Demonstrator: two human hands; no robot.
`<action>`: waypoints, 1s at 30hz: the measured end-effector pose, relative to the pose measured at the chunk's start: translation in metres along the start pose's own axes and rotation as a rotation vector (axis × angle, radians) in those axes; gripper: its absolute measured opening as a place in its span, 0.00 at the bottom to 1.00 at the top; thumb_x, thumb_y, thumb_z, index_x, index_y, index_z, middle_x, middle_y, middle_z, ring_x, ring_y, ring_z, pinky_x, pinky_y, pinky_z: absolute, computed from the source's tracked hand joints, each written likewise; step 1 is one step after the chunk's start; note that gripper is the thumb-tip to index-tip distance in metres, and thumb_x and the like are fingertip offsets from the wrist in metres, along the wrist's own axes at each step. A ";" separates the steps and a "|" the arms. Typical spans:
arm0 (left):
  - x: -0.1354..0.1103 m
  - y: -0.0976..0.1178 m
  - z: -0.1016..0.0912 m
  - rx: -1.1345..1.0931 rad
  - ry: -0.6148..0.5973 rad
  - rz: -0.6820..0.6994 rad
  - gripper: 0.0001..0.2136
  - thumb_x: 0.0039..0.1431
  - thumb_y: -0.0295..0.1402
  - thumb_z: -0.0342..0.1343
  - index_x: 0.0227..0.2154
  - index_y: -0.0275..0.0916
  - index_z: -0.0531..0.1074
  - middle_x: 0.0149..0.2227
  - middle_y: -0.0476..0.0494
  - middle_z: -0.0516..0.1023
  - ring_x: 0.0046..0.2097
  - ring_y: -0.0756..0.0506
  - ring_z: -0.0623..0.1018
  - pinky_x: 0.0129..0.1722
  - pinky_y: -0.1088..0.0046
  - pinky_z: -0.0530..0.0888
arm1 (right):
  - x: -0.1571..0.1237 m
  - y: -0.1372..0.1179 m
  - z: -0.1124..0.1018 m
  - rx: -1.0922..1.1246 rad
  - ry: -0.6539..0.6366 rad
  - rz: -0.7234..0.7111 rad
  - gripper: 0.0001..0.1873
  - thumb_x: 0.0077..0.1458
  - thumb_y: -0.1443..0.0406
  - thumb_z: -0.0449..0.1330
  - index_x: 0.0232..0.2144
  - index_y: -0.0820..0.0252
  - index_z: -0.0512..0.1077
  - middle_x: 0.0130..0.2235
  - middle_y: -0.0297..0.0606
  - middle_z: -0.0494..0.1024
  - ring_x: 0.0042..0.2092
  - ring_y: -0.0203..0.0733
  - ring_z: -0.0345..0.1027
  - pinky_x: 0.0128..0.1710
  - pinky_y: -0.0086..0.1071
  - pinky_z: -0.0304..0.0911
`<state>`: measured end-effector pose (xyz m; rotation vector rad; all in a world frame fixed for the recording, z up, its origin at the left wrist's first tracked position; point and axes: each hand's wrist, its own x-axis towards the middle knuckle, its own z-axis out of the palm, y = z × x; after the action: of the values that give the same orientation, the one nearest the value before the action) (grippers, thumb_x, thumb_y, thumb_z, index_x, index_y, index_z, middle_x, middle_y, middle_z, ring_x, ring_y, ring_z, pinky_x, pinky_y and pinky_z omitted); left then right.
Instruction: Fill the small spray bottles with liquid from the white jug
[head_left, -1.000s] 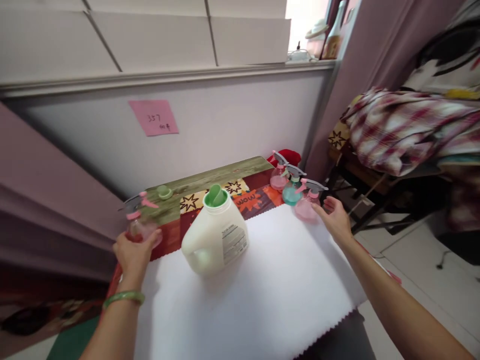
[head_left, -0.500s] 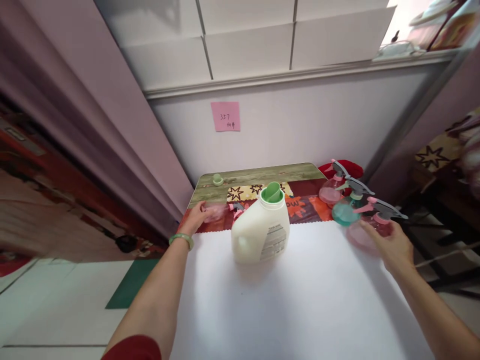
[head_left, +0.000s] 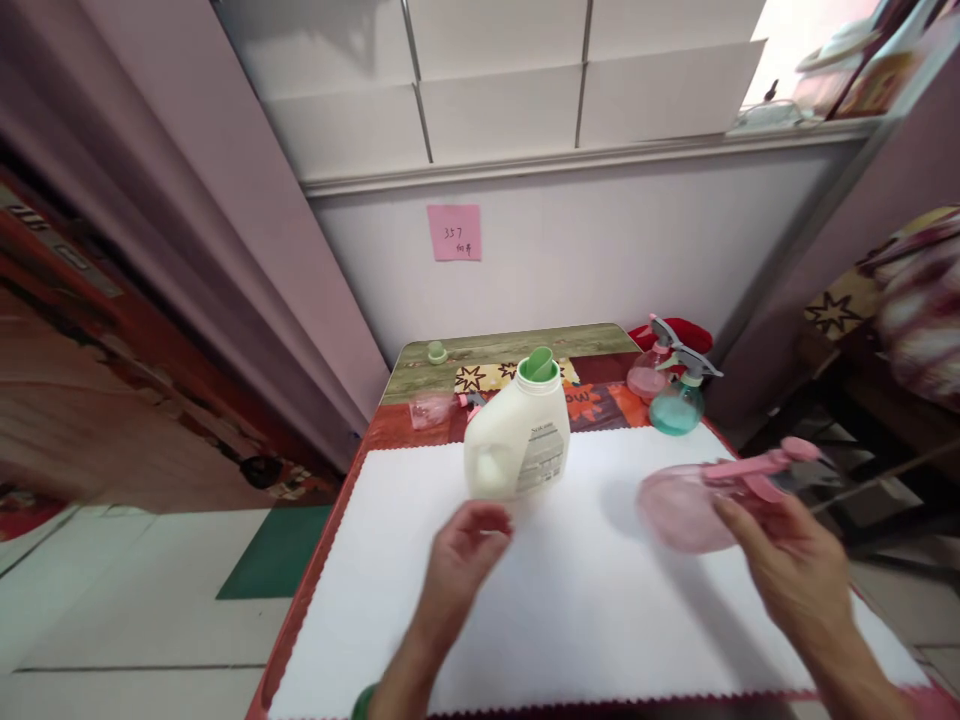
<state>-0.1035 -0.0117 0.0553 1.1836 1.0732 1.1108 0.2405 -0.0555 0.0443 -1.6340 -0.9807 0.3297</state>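
Observation:
My right hand [head_left: 799, 550] grips a clear pink spray bottle [head_left: 686, 510] by its neck, tilted sideways above the white cloth. Its pink trigger head [head_left: 765, 465] points to the right. My left hand [head_left: 466, 555] is just in front of a cream plastic jug [head_left: 517, 440] and holds nothing; its fingers are bent, with a gap to the thumb. The jug stands upright with a green spout [head_left: 538, 365] showing at its mouth. A second pink spray bottle [head_left: 433, 410] lies on its side left of the jug, its head partly behind it.
A teal spray bottle [head_left: 677, 405] and another pink spray bottle [head_left: 646, 378] stand at the table's back right. A small green cap [head_left: 437, 352] sits at the back left. White cloth [head_left: 592, 630] covers the front, and a wall [head_left: 555, 250] rises behind.
My right hand has lifted the nearest pink spray bottle off the right side and tilted it over. My left hand has let go of the lying bottle and come toward me, in front of the jug.

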 end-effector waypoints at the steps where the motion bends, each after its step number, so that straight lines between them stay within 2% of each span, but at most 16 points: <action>1: -0.010 0.000 0.020 -0.133 -0.124 -0.064 0.23 0.50 0.49 0.68 0.45 0.42 0.77 0.47 0.36 0.79 0.49 0.36 0.78 0.49 0.55 0.76 | -0.009 -0.019 0.008 0.111 -0.092 0.027 0.25 0.47 0.47 0.68 0.43 0.54 0.75 0.40 0.45 0.83 0.43 0.58 0.77 0.46 0.50 0.70; 3: -0.022 0.001 0.054 -0.408 -0.233 -0.190 0.32 0.50 0.55 0.66 0.56 0.46 0.72 0.56 0.35 0.75 0.55 0.33 0.76 0.49 0.53 0.76 | -0.026 -0.056 0.026 0.286 -0.306 0.035 0.22 0.49 0.50 0.69 0.43 0.55 0.76 0.43 0.45 0.83 0.45 0.55 0.77 0.46 0.46 0.71; 6: -0.030 0.004 0.084 -0.682 -0.275 -0.284 0.35 0.55 0.61 0.57 0.60 0.46 0.68 0.61 0.34 0.71 0.58 0.32 0.73 0.46 0.55 0.78 | -0.044 -0.098 0.047 0.410 -0.495 -0.012 0.21 0.51 0.51 0.69 0.43 0.56 0.76 0.45 0.43 0.83 0.47 0.54 0.76 0.48 0.44 0.71; 8: -0.034 0.003 0.090 -0.736 -0.209 -0.304 0.34 0.55 0.60 0.58 0.60 0.46 0.69 0.61 0.36 0.71 0.58 0.34 0.74 0.42 0.61 0.79 | -0.051 -0.115 0.054 0.448 -0.575 -0.033 0.23 0.52 0.51 0.69 0.46 0.56 0.75 0.47 0.42 0.83 0.48 0.53 0.76 0.50 0.44 0.70; 11: -0.042 -0.003 0.085 -0.729 -0.108 -0.320 0.34 0.51 0.56 0.64 0.59 0.47 0.70 0.56 0.38 0.75 0.49 0.39 0.78 0.35 0.68 0.78 | -0.055 -0.133 0.055 0.576 -0.645 0.016 0.30 0.50 0.52 0.70 0.53 0.54 0.72 0.55 0.43 0.79 0.56 0.54 0.73 0.55 0.44 0.68; 13: -0.049 -0.004 0.080 -0.717 -0.121 -0.325 0.34 0.50 0.54 0.65 0.58 0.46 0.70 0.54 0.37 0.77 0.45 0.40 0.79 0.32 0.67 0.77 | -0.054 -0.144 0.055 0.658 -0.654 0.107 0.31 0.48 0.51 0.71 0.51 0.56 0.74 0.52 0.44 0.81 0.55 0.55 0.73 0.54 0.45 0.68; 16: -0.059 0.002 0.076 -0.684 -0.174 -0.302 0.33 0.50 0.53 0.65 0.58 0.44 0.70 0.52 0.36 0.78 0.42 0.39 0.79 0.31 0.66 0.76 | -0.053 -0.157 0.058 0.711 -0.605 0.230 0.25 0.42 0.47 0.73 0.35 0.59 0.78 0.37 0.42 0.84 0.44 0.55 0.77 0.46 0.45 0.70; 19: -0.066 0.011 0.079 -0.606 -0.164 -0.186 0.35 0.48 0.50 0.68 0.59 0.44 0.70 0.53 0.36 0.77 0.44 0.38 0.78 0.31 0.65 0.76 | -0.053 -0.162 0.062 0.740 -0.566 0.248 0.24 0.42 0.45 0.72 0.25 0.59 0.76 0.31 0.42 0.83 0.39 0.52 0.77 0.41 0.41 0.69; 22: -0.070 0.012 0.084 -0.504 -0.087 -0.052 0.34 0.45 0.48 0.69 0.57 0.45 0.71 0.54 0.37 0.76 0.45 0.37 0.77 0.32 0.63 0.76 | -0.055 -0.163 0.064 0.746 -0.556 0.249 0.27 0.47 0.42 0.68 0.23 0.60 0.77 0.30 0.44 0.83 0.38 0.51 0.76 0.39 0.39 0.68; 26: -0.071 0.000 0.088 -0.366 0.032 0.087 0.33 0.46 0.52 0.67 0.55 0.47 0.68 0.57 0.38 0.74 0.50 0.34 0.77 0.38 0.57 0.78 | -0.059 -0.163 0.066 0.771 -0.503 0.335 0.28 0.46 0.41 0.67 0.21 0.61 0.77 0.31 0.44 0.83 0.33 0.48 0.75 0.37 0.39 0.67; 28: -0.070 -0.007 0.087 -0.276 0.099 0.170 0.38 0.46 0.53 0.68 0.58 0.49 0.62 0.60 0.37 0.71 0.54 0.32 0.76 0.44 0.54 0.77 | -0.060 -0.164 0.068 0.806 -0.464 0.374 0.28 0.45 0.41 0.68 0.20 0.60 0.75 0.29 0.43 0.82 0.34 0.48 0.75 0.38 0.38 0.67; 30: -0.067 -0.013 0.082 -0.134 0.197 0.329 0.47 0.39 0.52 0.72 0.62 0.51 0.56 0.63 0.35 0.67 0.60 0.30 0.72 0.53 0.51 0.73 | -0.061 -0.164 0.070 0.864 -0.444 0.419 0.28 0.45 0.41 0.69 0.17 0.58 0.71 0.26 0.41 0.80 0.37 0.51 0.76 0.40 0.39 0.68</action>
<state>-0.0308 -0.0899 0.0512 1.1876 0.9541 1.5574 0.0869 -0.0523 0.1539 -0.9510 -0.6423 1.2537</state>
